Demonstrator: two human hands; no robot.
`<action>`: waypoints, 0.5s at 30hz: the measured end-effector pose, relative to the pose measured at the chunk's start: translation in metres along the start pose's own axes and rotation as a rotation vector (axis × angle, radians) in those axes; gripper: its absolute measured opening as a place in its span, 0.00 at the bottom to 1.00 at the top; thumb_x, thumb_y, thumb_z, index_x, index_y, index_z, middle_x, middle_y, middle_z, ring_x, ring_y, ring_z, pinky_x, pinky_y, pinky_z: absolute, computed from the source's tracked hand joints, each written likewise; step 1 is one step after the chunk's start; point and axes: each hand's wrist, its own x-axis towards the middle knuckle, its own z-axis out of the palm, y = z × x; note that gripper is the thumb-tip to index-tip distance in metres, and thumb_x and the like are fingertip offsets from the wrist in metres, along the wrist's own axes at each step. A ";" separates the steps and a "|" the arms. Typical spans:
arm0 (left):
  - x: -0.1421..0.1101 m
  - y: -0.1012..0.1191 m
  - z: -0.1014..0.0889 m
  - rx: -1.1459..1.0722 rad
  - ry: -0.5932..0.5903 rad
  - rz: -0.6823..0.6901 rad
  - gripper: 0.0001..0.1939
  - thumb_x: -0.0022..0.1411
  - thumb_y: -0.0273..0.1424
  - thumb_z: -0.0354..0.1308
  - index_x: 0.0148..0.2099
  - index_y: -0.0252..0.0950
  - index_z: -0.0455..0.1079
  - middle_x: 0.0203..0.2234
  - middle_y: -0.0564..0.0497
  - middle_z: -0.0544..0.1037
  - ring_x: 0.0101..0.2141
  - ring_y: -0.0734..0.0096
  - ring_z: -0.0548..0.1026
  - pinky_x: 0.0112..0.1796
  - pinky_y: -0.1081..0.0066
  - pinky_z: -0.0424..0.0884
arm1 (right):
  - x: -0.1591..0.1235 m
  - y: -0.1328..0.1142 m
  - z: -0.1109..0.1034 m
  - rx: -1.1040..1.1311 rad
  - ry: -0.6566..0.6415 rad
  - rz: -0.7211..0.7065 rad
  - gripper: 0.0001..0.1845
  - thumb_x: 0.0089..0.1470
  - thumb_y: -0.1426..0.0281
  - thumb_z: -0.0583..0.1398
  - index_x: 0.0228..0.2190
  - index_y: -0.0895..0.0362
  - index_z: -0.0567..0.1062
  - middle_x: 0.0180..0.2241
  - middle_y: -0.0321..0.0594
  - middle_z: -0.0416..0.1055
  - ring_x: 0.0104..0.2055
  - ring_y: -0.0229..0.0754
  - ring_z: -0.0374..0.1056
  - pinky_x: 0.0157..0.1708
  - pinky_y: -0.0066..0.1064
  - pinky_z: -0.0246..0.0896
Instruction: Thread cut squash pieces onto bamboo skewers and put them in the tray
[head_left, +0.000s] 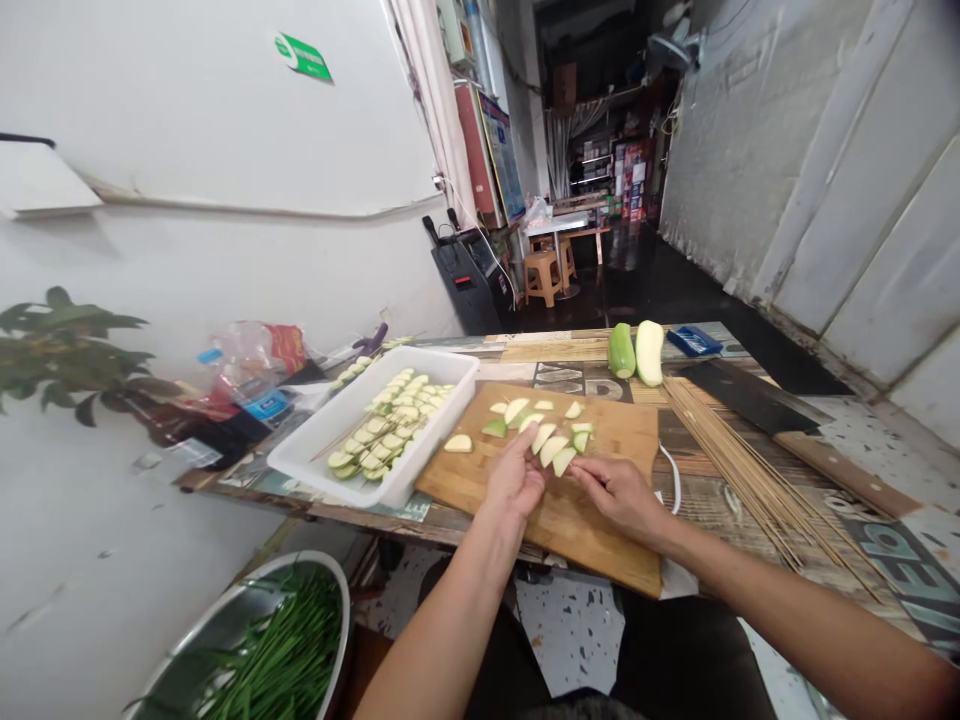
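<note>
Over the wooden cutting board my left hand is closed on a short row of pale zucchini slices with green skin edges. My right hand pinches at the near end of that row, on what looks like a thin bamboo skewer, mostly hidden by the fingers. More loose slices lie on the board beyond and to the left of my hands. Left of the board, a white plastic tray holds several rows of skewered slices.
A bundle of bamboo skewers and a cleaver with a wooden handle lie to the right. Two zucchini pieces and a blue packet sit at the back. A metal bowl of green stalks stands low at left, near bottles.
</note>
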 end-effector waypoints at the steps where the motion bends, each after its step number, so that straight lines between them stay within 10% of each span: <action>1: 0.000 0.000 0.000 -0.003 0.010 0.008 0.04 0.56 0.25 0.54 0.35 0.30 0.68 0.25 0.47 0.76 0.27 0.69 0.75 0.30 0.70 0.73 | 0.000 0.000 0.000 0.004 0.007 0.001 0.16 0.56 0.65 0.49 0.26 0.58 0.73 0.22 0.38 0.68 0.25 0.38 0.62 0.28 0.26 0.54; 9: 0.004 -0.002 0.002 0.002 -0.023 0.035 0.04 0.56 0.26 0.55 0.34 0.30 0.69 0.25 0.47 0.76 0.26 0.70 0.75 0.31 0.69 0.73 | 0.005 -0.004 -0.006 0.301 -0.121 0.157 0.18 0.56 0.63 0.48 0.28 0.60 0.72 0.13 0.30 0.54 0.15 0.31 0.49 0.17 0.23 0.44; 15: 0.005 -0.009 0.007 -0.050 0.028 0.114 0.04 0.55 0.23 0.55 0.33 0.28 0.70 0.24 0.47 0.76 0.25 0.72 0.74 0.31 0.73 0.71 | -0.003 0.000 0.001 -0.155 0.041 -0.074 0.14 0.55 0.69 0.49 0.30 0.59 0.73 0.26 0.43 0.71 0.25 0.39 0.64 0.28 0.28 0.54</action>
